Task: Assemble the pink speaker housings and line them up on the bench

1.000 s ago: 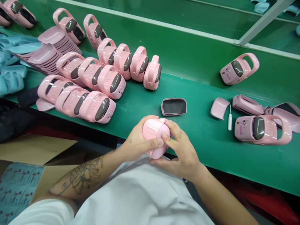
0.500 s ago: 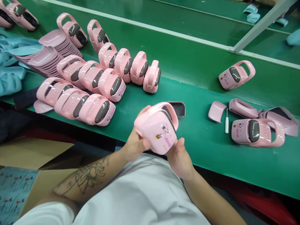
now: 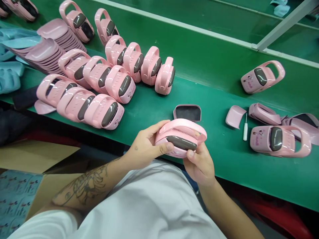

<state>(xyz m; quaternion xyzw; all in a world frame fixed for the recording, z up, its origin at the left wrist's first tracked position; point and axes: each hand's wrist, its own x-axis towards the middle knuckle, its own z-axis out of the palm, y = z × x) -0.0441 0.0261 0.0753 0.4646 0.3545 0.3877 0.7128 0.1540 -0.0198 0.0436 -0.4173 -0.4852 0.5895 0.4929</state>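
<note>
Held a pink handled case (image 3: 180,136) in both hands, just above the near edge of the green conveyor belt (image 3: 211,96) and close to the body.

Left hand (image 3: 143,146) wrapped round the case's left end, thumb on the front beside the dark panel (image 3: 181,142), fingers curled behind; closed on it without clenching. Right hand (image 3: 199,162) cupped under the right end, thumb tip against the lower edge, fingers mostly hidden beneath; half closed on the same case. Gripped by the two ends, so it seemed, to leave the front face uncovered and turned up towards the eyes.

Glossy pink plastic, rounded at every corner. Hoop handle (image 3: 185,123) arched flat across the top. Long grey-brown panel set into the front, shiny, catching the light.

Just behind the case, lying on the belt, an open dark-lined shell (image 3: 187,113), within easy reach. At left, like pink cases (image 3: 109,83) packed in overlapping rows, leaning on one another, probably to save room. Beyond them, nested pink covers (image 3: 50,49) in a slanted stack. At right, a small white-handled screwdriver (image 3: 245,127) just beside a loose pink cover (image 3: 234,116), near another finished case (image 3: 276,141).
</note>
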